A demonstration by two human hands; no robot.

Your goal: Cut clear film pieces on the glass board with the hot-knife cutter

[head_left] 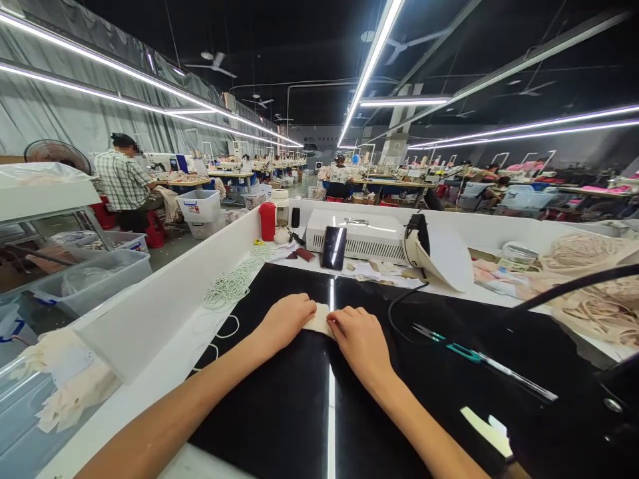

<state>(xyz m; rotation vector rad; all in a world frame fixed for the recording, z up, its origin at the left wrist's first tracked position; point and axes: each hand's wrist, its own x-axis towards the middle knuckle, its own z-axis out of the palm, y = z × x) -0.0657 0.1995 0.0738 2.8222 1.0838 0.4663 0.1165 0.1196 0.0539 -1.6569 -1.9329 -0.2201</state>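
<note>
Left hand (285, 321): fingertips are held together on the left end of the cloth (317, 320).
Right hand (363, 338): the right end is pinched between thumb and forefinger.
Cloth: placed between both hands, over the black desk (279, 412), nearer its far edge than its near one.
Handling: judged light, soft and easily creased, not fragile; best gripped by its two ends, with the middle left flat.
Snips (438, 336): laid toward the right edge, with tweezers (522, 382) just beside.
Scrap (484, 431): left at the near right corner.
Cord (229, 285): heaped by the far left corner, some loops trailed onto the desk.
Phone (333, 247): propped beyond the far edge, before a white box (364, 233).
</note>
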